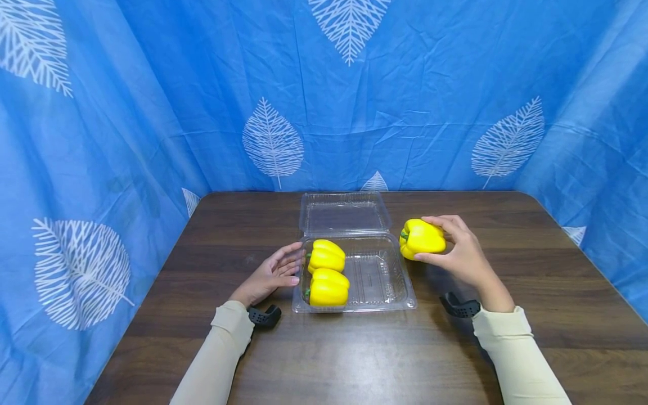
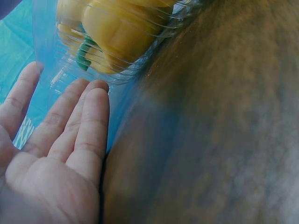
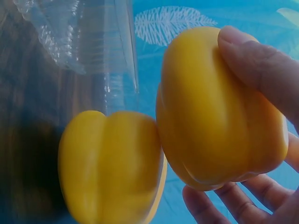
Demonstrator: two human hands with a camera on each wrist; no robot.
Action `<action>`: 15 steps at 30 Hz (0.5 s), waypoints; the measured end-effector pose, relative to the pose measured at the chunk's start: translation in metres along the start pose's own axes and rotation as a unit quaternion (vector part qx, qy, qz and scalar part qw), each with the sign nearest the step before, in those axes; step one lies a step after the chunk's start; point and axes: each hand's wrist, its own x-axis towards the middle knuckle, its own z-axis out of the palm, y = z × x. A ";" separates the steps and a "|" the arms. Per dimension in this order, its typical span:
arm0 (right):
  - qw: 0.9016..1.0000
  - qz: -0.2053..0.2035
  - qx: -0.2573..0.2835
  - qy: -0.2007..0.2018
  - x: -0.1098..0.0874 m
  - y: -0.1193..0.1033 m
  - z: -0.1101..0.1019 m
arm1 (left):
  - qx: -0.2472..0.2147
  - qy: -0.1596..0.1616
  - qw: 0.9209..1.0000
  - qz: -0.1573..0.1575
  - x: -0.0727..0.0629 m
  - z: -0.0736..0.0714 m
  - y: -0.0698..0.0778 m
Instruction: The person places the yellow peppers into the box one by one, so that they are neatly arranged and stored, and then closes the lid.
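Observation:
A clear plastic clamshell container (image 1: pixel 377 278) lies on the table with its lid (image 1: pixel 345 214) folded back. In its left half are two yellow bell peppers, a far one (image 1: pixel 327 256) and a near one (image 1: pixel 329 288). My right hand (image 1: pixel 463 253) grips a third yellow bell pepper (image 1: pixel 424 238) between thumb and fingers, just right of the container. The right wrist view shows this held pepper (image 3: pixel 215 112) close up. Fingers extended, my left hand (image 1: pixel 272 275) is at the container's left wall; in the left wrist view its fingertips (image 2: pixel 97 100) reach the clear plastic.
The brown wooden table (image 1: pixel 344 360) runs back to a blue curtain (image 1: pixel 405 112) with white leaf prints, which also hangs at both sides. Black bands (image 1: pixel 265 316) sit at both wrists.

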 end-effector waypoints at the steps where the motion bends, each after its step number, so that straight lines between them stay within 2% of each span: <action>1: 1.000 -0.002 0.000 -0.002 0.000 0.000 0.001 | -0.001 0.001 1.000 -0.001 0.000 0.000 0.000; 6: 1.000 -0.020 0.002 -0.013 0.001 -0.001 0.005 | -0.003 0.007 1.000 -0.004 0.000 0.001 0.000; 15: 0.998 -0.034 0.002 -0.056 0.000 -0.003 0.012 | 0.001 0.004 1.000 -0.001 0.001 -0.001 -0.001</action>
